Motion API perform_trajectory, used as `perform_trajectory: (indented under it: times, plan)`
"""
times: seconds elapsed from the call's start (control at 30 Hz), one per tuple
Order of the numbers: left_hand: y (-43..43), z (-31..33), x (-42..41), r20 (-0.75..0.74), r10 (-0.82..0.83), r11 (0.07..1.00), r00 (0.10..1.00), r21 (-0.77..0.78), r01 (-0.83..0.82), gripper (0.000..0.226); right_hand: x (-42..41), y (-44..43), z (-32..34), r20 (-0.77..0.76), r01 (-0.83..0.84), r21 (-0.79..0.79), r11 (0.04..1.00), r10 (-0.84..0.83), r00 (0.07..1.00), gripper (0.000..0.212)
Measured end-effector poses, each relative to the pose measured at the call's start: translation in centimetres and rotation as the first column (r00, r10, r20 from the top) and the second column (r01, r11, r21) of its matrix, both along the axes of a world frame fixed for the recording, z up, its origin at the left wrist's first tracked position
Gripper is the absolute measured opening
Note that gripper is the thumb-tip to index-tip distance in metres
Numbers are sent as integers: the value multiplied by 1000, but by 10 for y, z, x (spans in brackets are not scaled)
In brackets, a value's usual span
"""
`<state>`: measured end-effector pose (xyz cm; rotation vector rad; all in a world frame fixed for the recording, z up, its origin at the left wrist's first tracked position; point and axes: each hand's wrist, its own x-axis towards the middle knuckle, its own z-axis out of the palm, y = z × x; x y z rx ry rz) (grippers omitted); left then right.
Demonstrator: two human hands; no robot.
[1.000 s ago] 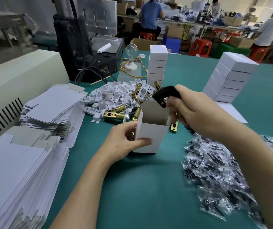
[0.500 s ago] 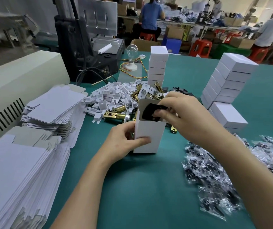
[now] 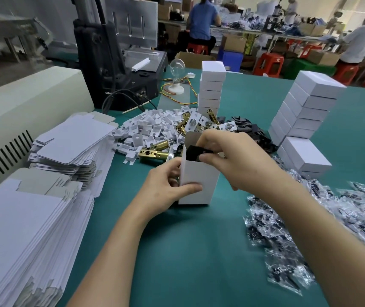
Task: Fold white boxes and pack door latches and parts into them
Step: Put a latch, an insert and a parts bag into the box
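While the left hand [image 3: 166, 187] is gripping the upright white box [image 3: 196, 180] on the green table [image 3: 177, 251], the right hand [image 3: 232, 156] is pinching a black part [image 3: 193, 152] at its open top.

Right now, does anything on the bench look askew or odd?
The right stack of packed boxes leans, its upper boxes stepped off the lower ones, so it may topple. The flat cartons are fanned unevenly. The open box stands upright in the left hand, and nothing is spilled.
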<state>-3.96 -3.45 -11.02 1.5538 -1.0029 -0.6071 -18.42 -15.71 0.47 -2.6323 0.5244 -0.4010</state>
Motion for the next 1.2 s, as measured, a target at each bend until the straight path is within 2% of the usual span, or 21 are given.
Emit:
perform_trajectory:
  times: [0.13,0.3,0.4,0.47,0.53,0.63,0.7,0.77,0.83,0.9,0.97,1.0,1.07,1.13,1.2]
  plan:
    - [1,0,1,0,-25,1000,1000,3,25,38,8,-4,-7,-95,-40,134,990,53,994,12]
    - [0,2,1,-6,-24,1000,1000,-3,24,37,8,-6,-9,-188,-14,249,968,62,980,16]
    - [-1,1,2,1,-42,999,999,-6,42,41,6,-2,-7,-222,-45,227,973,96,970,16]
    - [0,0,2,-14,-48,999,999,-11,48,44,4,1,-5,-161,-75,186,980,106,981,10]
    - [1,0,2,-30,-46,999,999,-5,45,46,1,0,0,-1,-88,147,985,89,996,8]
    - [1,0,1,-24,-46,999,999,0,46,43,-12,-9,11,220,-50,209,977,2,975,8]
    - [1,0,1,-16,-43,999,999,5,43,44,-25,-19,17,243,24,226,974,-80,967,7]
    - [1,1,1,-8,-39,999,999,13,39,46,-38,-30,20,100,98,126,987,-111,989,7]
    - [0,1,1,-2,-37,999,999,18,37,46,-45,-36,20,-226,88,3,996,-85,970,8]
    - [1,1,1,2,-36,999,999,15,36,45,-47,-32,14,-557,18,-47,999,-41,830,13]
    - [2,1,0,-2,-38,999,999,6,38,43,-48,-25,2,-758,-44,-121,992,-63,649,38]
    - [3,1,0,-3,-40,999,999,3,40,42,-47,-21,-4,-802,-76,-186,980,-107,588,44]
    - [3,2,0,-1,-41,999,999,3,41,43,-47,-17,-13,-821,-135,-266,954,-151,550,37]
    - [2,0,1,4,-41,999,999,6,41,43,-47,-16,-18,-799,-144,-287,947,-154,581,11]
    - [2,-1,1,8,-42,999,999,1,42,42,-49,-18,-20,-755,-115,-297,948,-159,637,6]
